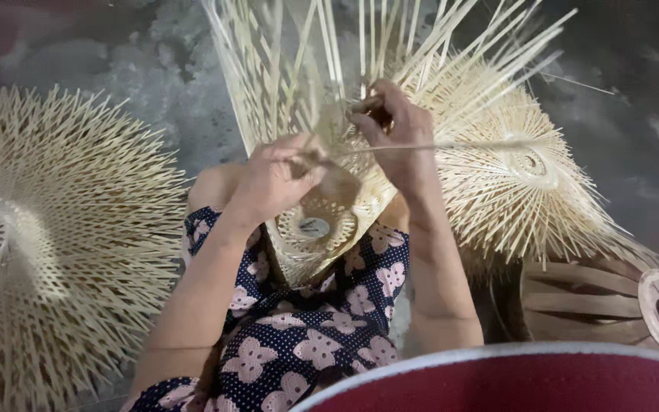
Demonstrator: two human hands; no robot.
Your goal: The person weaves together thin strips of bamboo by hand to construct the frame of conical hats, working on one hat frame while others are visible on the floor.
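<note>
Pale half-woven bamboo basket (322, 206) stands tilted in the lap, loose strips fanning upward.

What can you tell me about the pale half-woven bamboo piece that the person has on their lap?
The pale half-woven bamboo piece is made of thin, light strips. Its lower end is a tightly woven open lattice around a small round opening; from there loose, unwoven strips fan up and outward past the top of the picture. It rests tilted on the lap against the dark floral garment. The left hand grips it at the woven edge, and the right hand pinches strips higher up, with one long thin strip running off to the right.
</note>
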